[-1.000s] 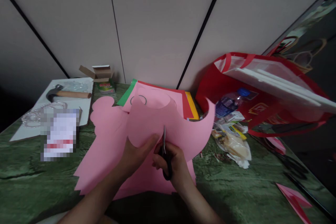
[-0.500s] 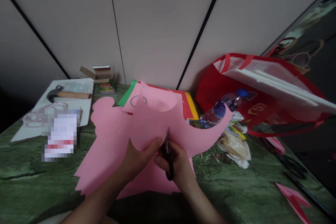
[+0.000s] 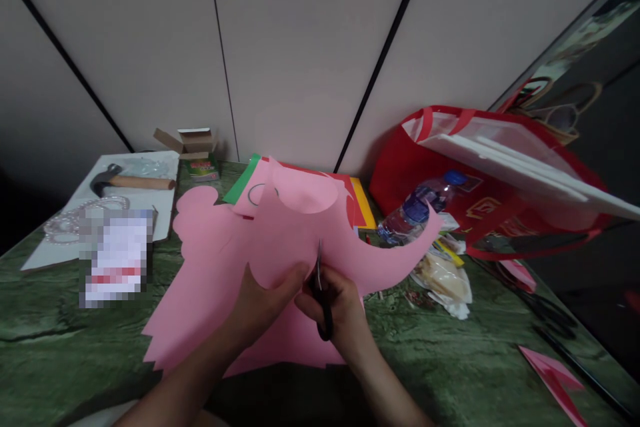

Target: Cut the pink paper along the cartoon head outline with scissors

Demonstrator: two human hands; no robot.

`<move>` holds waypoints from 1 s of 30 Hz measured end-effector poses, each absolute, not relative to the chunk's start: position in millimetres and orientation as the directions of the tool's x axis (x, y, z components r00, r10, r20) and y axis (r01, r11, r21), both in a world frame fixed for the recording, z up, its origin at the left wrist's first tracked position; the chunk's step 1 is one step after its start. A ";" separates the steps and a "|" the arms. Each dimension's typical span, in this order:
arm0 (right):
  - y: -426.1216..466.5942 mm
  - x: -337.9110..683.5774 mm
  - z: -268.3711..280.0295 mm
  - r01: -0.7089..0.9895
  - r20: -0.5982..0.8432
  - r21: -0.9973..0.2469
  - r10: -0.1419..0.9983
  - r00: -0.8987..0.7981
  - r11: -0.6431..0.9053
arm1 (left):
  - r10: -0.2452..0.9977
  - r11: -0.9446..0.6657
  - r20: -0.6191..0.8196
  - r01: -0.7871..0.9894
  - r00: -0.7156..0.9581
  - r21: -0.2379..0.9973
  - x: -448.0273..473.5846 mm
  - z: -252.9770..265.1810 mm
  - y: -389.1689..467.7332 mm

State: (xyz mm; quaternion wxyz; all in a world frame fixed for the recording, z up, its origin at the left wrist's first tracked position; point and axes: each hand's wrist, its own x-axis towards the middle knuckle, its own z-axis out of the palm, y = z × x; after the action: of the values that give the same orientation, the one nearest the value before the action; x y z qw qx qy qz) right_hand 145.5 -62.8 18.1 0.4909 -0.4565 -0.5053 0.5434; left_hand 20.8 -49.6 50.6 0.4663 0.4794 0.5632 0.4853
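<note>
A sheet of pink paper [image 3: 295, 237] with curved cut edges is held up in front of me, a long curved strip reaching out to the right. My left hand [image 3: 265, 297] grips its lower edge, thumb on the near face and the other fingers hidden behind. In my right hand [image 3: 337, 307] is a pair of scissors [image 3: 325, 310] with black handles, blades pointing up into the pink paper. The two hands are close together. Under them lies a larger pink paper shape [image 3: 200, 273] with a scalloped top and jagged lower left edge.
A claw hammer [image 3: 135, 180] lies on a white board [image 3: 95, 177] at left, near an opened small box [image 3: 200, 157]. At right are a water bottle [image 3: 415, 210], a red bag [image 3: 395, 153], a second pair of scissors [image 3: 550, 313] and folded pink paper [image 3: 555, 373]. Behind stands a panelled wall [image 3: 295, 47].
Both hands keep nearly the same place and hold. The scissors and pink paper have barely shifted. Things on the right appear slightly further left as the view turns a little.
</note>
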 end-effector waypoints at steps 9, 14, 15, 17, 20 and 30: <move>-62.6 144.7 20.6 -0.091 0.007 -0.996 0.995 -0.102 -0.003 | 0.994 0.067 -0.060 0.074 -0.092 0.995 20.5 51.3 -50.5; -63.0 144.0 20.7 -0.082 -0.003 -0.997 0.996 -0.088 -0.010 | 0.992 0.108 -0.101 0.082 -0.077 0.991 19.1 54.7 -52.2; -63.0 144.2 20.3 -0.080 -0.005 -0.997 0.996 -0.091 -0.013 | 0.994 0.097 -0.092 0.079 -0.065 0.992 18.7 54.2 -51.8; -62.9 144.7 19.3 -0.066 -0.006 -0.998 0.996 -0.090 -0.012 | 0.996 0.067 -0.063 0.080 -0.055 0.995 17.7 52.0 -50.6; -62.8 145.8 18.6 -0.043 -0.012 -0.999 0.996 -0.092 -0.016 | 0.998 0.020 -0.015 0.093 -0.055 0.995 16.6 47.8 -49.0; -63.2 145.9 19.2 -0.026 -0.039 -0.999 0.995 -0.092 -0.042 | 0.999 -0.037 0.039 0.106 -0.015 0.994 14.9 48.9 -47.5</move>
State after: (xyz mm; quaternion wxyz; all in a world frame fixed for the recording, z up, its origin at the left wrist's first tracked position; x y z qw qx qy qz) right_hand 145.9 -63.2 19.2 0.4734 -0.4796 -0.5050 0.5393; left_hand 14.9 -47.5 48.9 0.4591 0.5309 0.5203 0.4865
